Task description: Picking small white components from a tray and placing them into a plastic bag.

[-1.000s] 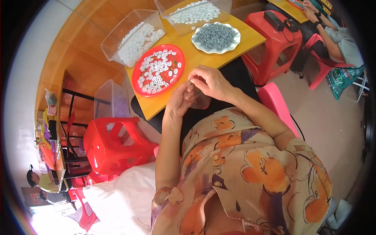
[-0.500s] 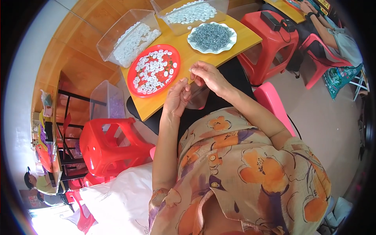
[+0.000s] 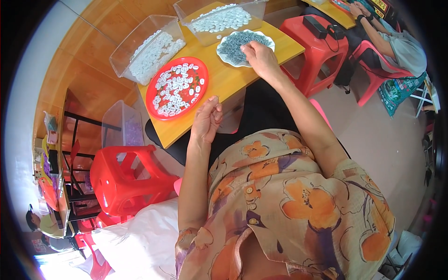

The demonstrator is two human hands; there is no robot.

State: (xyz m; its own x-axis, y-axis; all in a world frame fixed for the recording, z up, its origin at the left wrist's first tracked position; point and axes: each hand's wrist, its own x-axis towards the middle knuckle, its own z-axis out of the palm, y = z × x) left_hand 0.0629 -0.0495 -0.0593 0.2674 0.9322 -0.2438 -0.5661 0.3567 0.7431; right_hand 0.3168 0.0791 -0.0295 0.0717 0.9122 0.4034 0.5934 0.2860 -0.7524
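My right hand (image 3: 262, 60) reaches over the near right part of a white scalloped plate (image 3: 225, 59), its fingertips pinched together at the heap of small dark grey metallic-looking pieces (image 3: 235, 43). Whether a piece is between those fingertips is too small to tell. My left hand (image 3: 206, 120) is closed with curled fingers just off the table's near edge; what it holds, if anything, is hidden. Beside it lies a round red tray (image 3: 203, 94) with many small white oval pieces (image 3: 173, 88) spread over it.
Two clear plastic bins (image 3: 122, 66) (image 3: 186, 21) of white pieces line the far side of the yellow wooden table (image 3: 219, 88). Red stools (image 3: 116, 182) (image 3: 312, 70) stand left and right of it. A seated person (image 3: 396, 51) works at another table at far right.
My right hand has left my left hand and moved forward and right to the plate of grey pieces. My left hand stays near the table edge, fingers now curled in more.
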